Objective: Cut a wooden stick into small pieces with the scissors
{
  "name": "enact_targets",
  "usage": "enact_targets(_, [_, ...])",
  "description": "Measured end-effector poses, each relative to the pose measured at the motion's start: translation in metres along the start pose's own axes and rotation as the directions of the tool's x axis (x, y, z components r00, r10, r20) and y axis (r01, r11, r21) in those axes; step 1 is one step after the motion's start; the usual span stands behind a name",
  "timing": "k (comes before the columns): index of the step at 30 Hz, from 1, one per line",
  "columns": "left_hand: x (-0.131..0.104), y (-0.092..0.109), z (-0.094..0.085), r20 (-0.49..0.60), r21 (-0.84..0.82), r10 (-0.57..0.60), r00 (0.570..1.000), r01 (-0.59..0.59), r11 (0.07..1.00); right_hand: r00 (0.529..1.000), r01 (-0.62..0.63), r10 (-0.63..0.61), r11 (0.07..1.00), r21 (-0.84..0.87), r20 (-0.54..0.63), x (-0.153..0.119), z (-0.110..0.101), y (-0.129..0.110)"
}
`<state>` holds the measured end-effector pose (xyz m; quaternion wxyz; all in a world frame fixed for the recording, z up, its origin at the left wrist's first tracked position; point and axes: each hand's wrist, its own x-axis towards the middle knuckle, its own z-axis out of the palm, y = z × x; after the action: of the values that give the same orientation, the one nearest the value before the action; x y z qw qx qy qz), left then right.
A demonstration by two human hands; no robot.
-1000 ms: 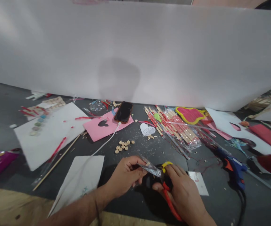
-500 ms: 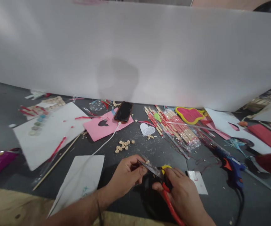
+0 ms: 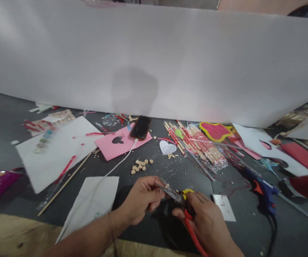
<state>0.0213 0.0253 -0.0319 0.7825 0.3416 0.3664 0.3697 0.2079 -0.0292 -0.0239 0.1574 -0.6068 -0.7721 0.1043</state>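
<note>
My right hand point(image 3: 206, 219) is closed on the handles of a cutting tool point(image 3: 176, 196) with red and yellow grips. Its metal blades point left, reaching my left hand point(image 3: 144, 198). The left fingers are pinched at the blade tips, around a small piece point(image 3: 167, 186) of pale wood that shows only in part. Just beyond the hands lies a cluster of small wooden pieces point(image 3: 140, 166) on the dark table point(image 3: 148, 233). Further back is a white paper heart point(image 3: 167, 147) with a few short stick pieces beside it.
A phone point(image 3: 141, 127) with a white cable rests on pink paper point(image 3: 108, 146). Wooden sticks point(image 3: 207, 144) in plastic lie back right, near a pink and yellow shape point(image 3: 216, 131). A blue glue gun point(image 3: 267, 194) is at right. White sheets point(image 3: 54, 153) and a long stick lie left.
Both hands and the tool have shifted very slightly, the left hand a little to the left. Objects on the table look the same.
</note>
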Motion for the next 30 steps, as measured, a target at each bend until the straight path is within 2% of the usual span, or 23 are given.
enact_targets(3, [0.0006, 0.0056, -0.0015, 0.071, -0.11, -0.13, 0.989, 0.137, 0.984, 1.0, 0.011, -0.011, 1.0, 0.011, 0.001, 0.0, -0.0021, -0.0012])
enact_targets(7, [0.0013, 0.0098, -0.0027, 0.139, -0.128, -0.234, 0.962, 0.251, 0.959, 1.0, 0.016, -0.016, 1.0, 0.009, 0.004, -0.0006, -0.0023, -0.0001])
enact_targets(10, [0.0017, 0.0065, -0.0016, 0.071, -0.026, -0.141, 0.987, 0.143, 0.989, 1.0, 0.003, -0.003, 1.0, -0.031, -0.003, -0.0005, -0.0011, 0.0029])
enact_targets(13, [0.0015, 0.0018, 0.0002, -0.005, 0.207, 0.008, 1.0, -0.006, 0.978, 1.0, -0.01, 0.008, 0.997, -0.082, -0.022, -0.0001, -0.0001, 0.0057])
enact_targets(16, [0.0006, 0.0007, 0.0018, -0.042, 0.389, 0.066, 0.997, -0.045, 0.92, 0.999, -0.006, 0.001, 0.994, -0.11, -0.044, -0.0001, 0.0007, 0.0064])
enact_targets(19, [-0.0002, 0.0026, 0.0027, -0.089, 0.463, 0.078, 0.993, -0.028, 0.886, 0.999, 0.002, -0.008, 0.993, -0.116, -0.051, -0.0004, 0.0012, 0.0055])
enact_targets(22, [-0.0002, 0.0043, 0.0013, -0.078, 0.42, 0.055, 0.995, -0.017, 0.907, 0.999, 0.002, -0.007, 0.994, -0.11, -0.048, -0.0003, 0.0006, 0.004])
enact_targets(26, [0.0012, 0.0058, -0.0025, -0.004, 0.236, -0.013, 1.0, 0.013, 0.972, 1.0, 0.001, -0.003, 0.996, -0.089, -0.026, -0.0002, -0.0018, 0.0024])
enact_targets(30, [0.0021, 0.0089, -0.0031, 0.029, 0.127, -0.081, 0.996, 0.077, 0.989, 1.0, -0.005, 0.005, 0.998, -0.064, -0.012, -0.0005, -0.0035, 0.0017])
